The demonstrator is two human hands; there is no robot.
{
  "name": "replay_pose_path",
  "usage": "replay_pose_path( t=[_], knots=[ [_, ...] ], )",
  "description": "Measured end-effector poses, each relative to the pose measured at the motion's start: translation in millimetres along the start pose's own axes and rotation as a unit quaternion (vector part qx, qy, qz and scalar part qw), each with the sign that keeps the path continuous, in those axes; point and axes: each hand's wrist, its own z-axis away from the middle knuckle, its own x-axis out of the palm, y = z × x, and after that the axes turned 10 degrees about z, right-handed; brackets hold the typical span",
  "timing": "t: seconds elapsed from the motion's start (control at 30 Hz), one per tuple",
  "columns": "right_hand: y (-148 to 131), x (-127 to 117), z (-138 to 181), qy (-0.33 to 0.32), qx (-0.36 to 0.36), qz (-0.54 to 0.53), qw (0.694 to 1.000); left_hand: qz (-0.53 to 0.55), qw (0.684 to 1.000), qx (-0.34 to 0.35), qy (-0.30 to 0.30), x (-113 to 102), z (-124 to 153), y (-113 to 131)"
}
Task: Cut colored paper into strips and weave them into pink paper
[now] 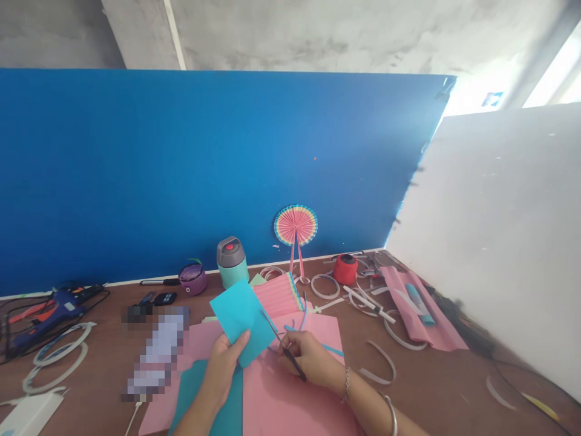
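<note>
My left hand [224,363] pinches the lower edge of a turquoise paper sheet [240,318] and holds it tilted above the table. My right hand [308,357] is closed round thin dark scissors [284,348], whose blades point up-left against the sheet's right edge. A narrow turquoise strip [333,349] trails to the right of that hand. Under both hands lie pink paper sheets [290,406] and a teal sheet [229,415].
A pleated pink paper [279,295] lies behind the sheets. A round pink paper fan [295,225] leans on the blue board. A teal flask [231,261], purple container [193,278], red spool [345,268], glue gun [49,315], white rings [59,357] and pink strips [420,312] lie around.
</note>
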Motion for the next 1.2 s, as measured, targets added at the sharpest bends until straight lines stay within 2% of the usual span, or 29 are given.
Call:
replay_pose_path(
  t=[0.4, 0.67, 1.2],
  knots=[
    [-1.7, -0.6, 0.1, 0.010, 0.007, 0.007, 1.000, -0.019, 1.000, 0.006, 0.005, -2.8, -0.4, -1.1],
    [2.8, 2.3, -1.5, 0.012, 0.006, 0.003, 1.000, -0.026, 0.999, -0.015, -0.016, 0.7, 0.9, 1.7],
    [-0.4, 1.1, -0.1, 0.004, 0.005, -0.010, 1.000, -0.032, 0.999, -0.008, -0.042, -1.2, 0.6, -1.9]
  ],
)
